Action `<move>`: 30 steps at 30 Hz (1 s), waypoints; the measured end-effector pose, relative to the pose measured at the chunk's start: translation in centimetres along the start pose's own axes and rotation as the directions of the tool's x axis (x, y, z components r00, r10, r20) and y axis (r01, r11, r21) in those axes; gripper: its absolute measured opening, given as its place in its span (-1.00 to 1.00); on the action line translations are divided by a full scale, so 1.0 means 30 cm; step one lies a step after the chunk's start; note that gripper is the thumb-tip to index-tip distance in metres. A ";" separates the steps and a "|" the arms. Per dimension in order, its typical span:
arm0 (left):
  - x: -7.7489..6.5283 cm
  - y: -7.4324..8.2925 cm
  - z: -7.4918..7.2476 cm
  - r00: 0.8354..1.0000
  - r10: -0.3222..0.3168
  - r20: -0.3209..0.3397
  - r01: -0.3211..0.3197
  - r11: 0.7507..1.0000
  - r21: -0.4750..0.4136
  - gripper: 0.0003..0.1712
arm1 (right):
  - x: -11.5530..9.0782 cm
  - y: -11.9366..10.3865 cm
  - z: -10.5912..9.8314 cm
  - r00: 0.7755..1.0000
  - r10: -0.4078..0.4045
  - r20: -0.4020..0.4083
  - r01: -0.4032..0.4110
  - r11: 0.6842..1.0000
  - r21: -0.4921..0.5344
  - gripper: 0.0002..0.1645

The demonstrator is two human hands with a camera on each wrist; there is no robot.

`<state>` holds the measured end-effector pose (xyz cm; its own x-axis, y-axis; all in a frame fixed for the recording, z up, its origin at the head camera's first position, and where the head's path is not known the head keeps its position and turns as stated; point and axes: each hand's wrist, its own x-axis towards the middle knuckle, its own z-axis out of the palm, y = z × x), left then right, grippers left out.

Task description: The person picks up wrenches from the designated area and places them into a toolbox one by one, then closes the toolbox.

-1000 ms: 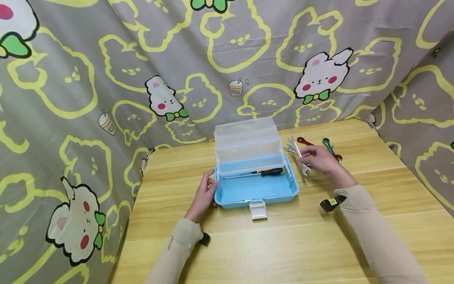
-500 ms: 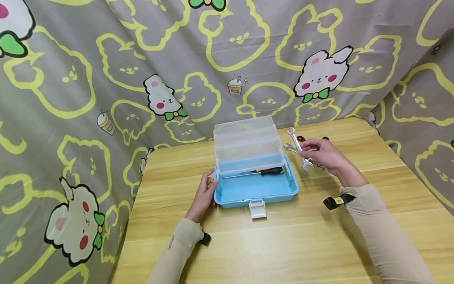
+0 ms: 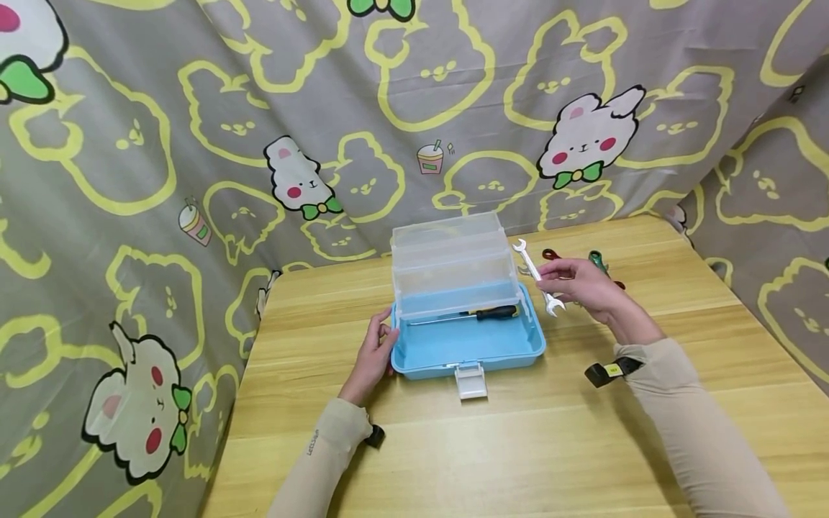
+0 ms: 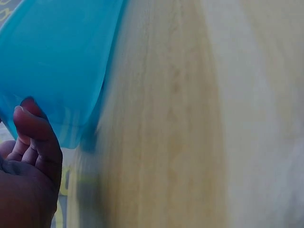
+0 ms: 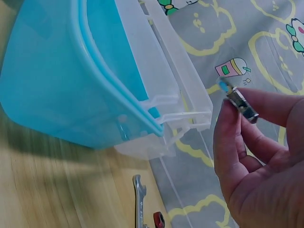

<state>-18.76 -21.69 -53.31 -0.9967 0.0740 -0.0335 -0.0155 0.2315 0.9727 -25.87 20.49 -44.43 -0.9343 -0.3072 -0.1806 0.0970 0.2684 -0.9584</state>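
In the head view my left hand (image 3: 374,354) is at the left end of an open blue toolbox (image 3: 476,365), its fingers and thumb holding that side near the rim. The left wrist view shows bent fingers (image 4: 35,130) against the blue wall. My right hand (image 3: 583,288) pinches a silver double open-end wrench (image 3: 536,275) between thumb and fingers, raised just right of the box. Seen end-on in the right wrist view, the wrench (image 5: 241,104) sticks out past the fingertips. Inside the box lies a screwdriver (image 3: 495,313) with a black and yellow handle.
The clear tiered lid trays (image 3: 450,252) stand raised at the back of the box; a white latch (image 3: 471,381) hangs in front. Behind the right hand lie a red wrench (image 3: 550,254) and a green wrench (image 3: 597,259). Another silver wrench (image 5: 139,199) rests on the table.
My right hand has lifted the silver wrench from the pile on the table and then moved slightly left toward the toolbox. The left hand has stayed on the box.
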 end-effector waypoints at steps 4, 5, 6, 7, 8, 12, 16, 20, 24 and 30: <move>0.000 -0.001 0.000 1.000 0.003 0.000 -0.003 1.000 0.000 -0.42 | 0.000 -0.006 0.017 1.000 -0.006 0.031 0.006 1.000 -0.003 -0.42; 0.000 -0.002 -0.001 1.000 0.003 0.001 -0.003 1.000 0.000 -0.42 | 0.000 -0.009 0.022 0.999 -0.008 0.038 0.008 1.000 -0.005 -0.43; 0.000 -0.002 -0.001 1.000 0.004 0.001 -0.004 1.000 0.001 -0.42 | 0.000 -0.012 0.027 0.999 -0.011 0.048 0.011 1.000 -0.005 -0.42; 0.000 -0.003 -0.002 1.000 0.002 0.000 -0.002 1.000 -0.001 -0.42 | 0.001 -0.016 0.032 0.998 -0.015 0.058 0.015 1.000 -0.005 -0.42; 0.000 -0.003 -0.003 1.000 0.000 0.001 0.000 1.000 -0.001 -0.42 | 0.002 -0.018 0.036 0.998 -0.020 0.067 0.021 1.000 -0.006 -0.43; 0.000 -0.005 -0.006 1.000 -0.016 0.010 0.016 1.000 0.002 -0.38 | 0.012 -0.024 0.053 0.993 -0.038 0.109 0.039 0.999 -0.007 -0.48; 0.000 -0.004 -0.007 1.000 -0.019 0.018 0.019 1.000 -0.003 -0.37 | 0.025 -0.024 0.072 0.986 -0.059 0.153 0.062 0.998 -0.014 -0.52; -0.001 -0.002 -0.006 1.000 -0.016 0.018 0.016 1.000 -0.005 -0.39 | 0.040 -0.018 0.094 0.983 -0.066 0.170 0.071 0.997 -0.020 -0.55; -0.003 -0.001 -0.004 1.000 -0.020 0.022 0.021 1.000 -0.004 -0.39 | 0.057 -0.012 0.113 0.984 -0.048 0.171 0.055 0.998 -0.036 -0.55; -0.003 -0.002 -0.007 1.000 -0.020 0.014 0.020 1.000 0.006 -0.39 | 0.078 -0.018 0.140 0.981 -0.007 0.193 0.012 1.000 -0.022 -0.50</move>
<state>-18.70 -21.90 -53.32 -0.9950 0.0829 -0.0563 -0.0350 0.2391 0.9704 -26.67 15.80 -45.25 -0.8512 -0.4796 -0.2130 0.0784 0.2851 -0.9553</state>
